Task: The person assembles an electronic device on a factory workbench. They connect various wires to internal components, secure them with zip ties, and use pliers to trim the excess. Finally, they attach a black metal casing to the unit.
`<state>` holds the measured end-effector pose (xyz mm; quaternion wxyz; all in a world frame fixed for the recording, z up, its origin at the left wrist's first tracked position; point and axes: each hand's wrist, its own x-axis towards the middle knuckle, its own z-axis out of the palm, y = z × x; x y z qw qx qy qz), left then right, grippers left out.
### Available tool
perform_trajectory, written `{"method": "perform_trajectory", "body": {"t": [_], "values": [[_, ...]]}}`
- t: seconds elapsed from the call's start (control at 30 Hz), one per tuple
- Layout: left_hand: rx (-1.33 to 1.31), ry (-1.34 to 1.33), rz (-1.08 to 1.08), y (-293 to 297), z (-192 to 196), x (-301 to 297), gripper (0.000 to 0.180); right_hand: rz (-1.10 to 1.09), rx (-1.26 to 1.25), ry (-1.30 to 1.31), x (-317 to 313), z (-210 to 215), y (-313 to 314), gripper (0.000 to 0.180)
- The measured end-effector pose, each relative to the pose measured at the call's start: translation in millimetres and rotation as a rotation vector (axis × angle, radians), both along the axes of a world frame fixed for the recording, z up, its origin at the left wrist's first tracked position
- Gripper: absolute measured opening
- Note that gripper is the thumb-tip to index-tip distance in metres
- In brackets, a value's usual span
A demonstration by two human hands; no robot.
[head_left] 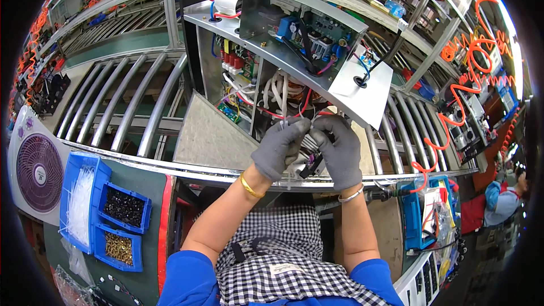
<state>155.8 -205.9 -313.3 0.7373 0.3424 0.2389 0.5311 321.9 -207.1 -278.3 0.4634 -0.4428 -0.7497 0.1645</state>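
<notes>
My left hand and my right hand, both in grey gloves, meet at the open front of a metal-cased electrical unit. Their fingertips are pinched close together on a thin whitish strip that looks like a cable tie, at a bundle of wires; the gloves hide most of it. White sleeved wires and a red wire run inside the case just beyond my fingers. Below and between the hands hang grey wires with a black connector. A circuit board sits in the upper tray of the unit.
The unit stands on a roller conveyor. At left are a fan, a blue bin of white cable ties, and bins of black screws and brass fasteners. A coiled orange air hose hangs at right, near a blue tray.
</notes>
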Motion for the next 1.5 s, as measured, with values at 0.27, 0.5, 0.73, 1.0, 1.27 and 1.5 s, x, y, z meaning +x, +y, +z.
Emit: {"method": "perform_trajectory", "body": {"t": [0.27, 0.5, 0.73, 1.0, 1.27, 1.5], "values": [[0.371, 0.452, 0.287, 8.7, -19.2, 12.2, 0.022, -0.005, 0.347, -0.268, 2.3, 1.3, 6.1, 0.015], [0.059, -0.016, 0.04, 17.3, -10.0, 7.0, 0.024, 0.186, 0.364, -0.159, -5.0, 6.7, 7.7, 0.015], [-0.097, -0.099, 0.045, 31.9, -10.4, 17.2, 0.031, 0.298, -0.284, 0.519, -8.6, -14.9, 7.4, 0.03], [-0.015, -0.069, 0.019, 39.1, -15.2, 11.6, 0.025, 0.424, -0.599, 0.736, -7.3, -13.0, -7.4, 0.024], [0.563, 0.951, 0.094, -29.4, -56.4, -3.1, 0.044, 0.147, -0.288, 0.019, 15.7, -55.0, -45.7, 0.038], [0.512, 1.231, -0.057, -63.3, -92.2, 5.3, 0.049, 0.183, -0.243, -0.151, 19.7, -85.4, -66.0, 0.024]]}}
